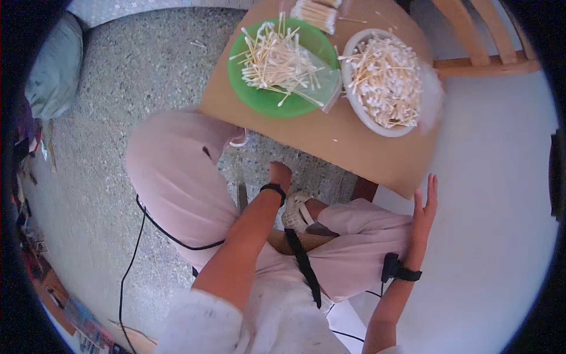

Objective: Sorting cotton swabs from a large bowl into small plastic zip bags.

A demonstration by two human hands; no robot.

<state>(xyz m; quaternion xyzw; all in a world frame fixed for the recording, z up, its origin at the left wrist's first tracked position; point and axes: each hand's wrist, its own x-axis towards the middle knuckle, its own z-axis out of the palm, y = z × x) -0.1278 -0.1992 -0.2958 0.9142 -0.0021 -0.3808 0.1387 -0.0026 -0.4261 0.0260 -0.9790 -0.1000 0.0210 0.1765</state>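
My left hand (280, 174) hangs over the gap between my knees, below the table's near edge. Its fingers are turned away from view, and whether anything is in them cannot be made out. At the table's right corner, beside my knee, my right hand (424, 211) is open with fingers stretched out and nothing in it. Both hands are apart from the bowls. A green bowl (240, 94) holds a loose heap of cotton swabs (268, 56), with a clear plastic bag (321, 82) lying over its right side. Beside it, a white bowl (361, 112) is piled with more cotton swabs (389, 79).
The brown tabletop (318, 133) carries both bowls and a bundle of swabs (314, 15) at the back. A wooden chair (489, 66) stands at the upper right. A grey sack (54, 68) lies far left on the speckled floor (159, 65). A black cable (122, 280) runs beside my leg.
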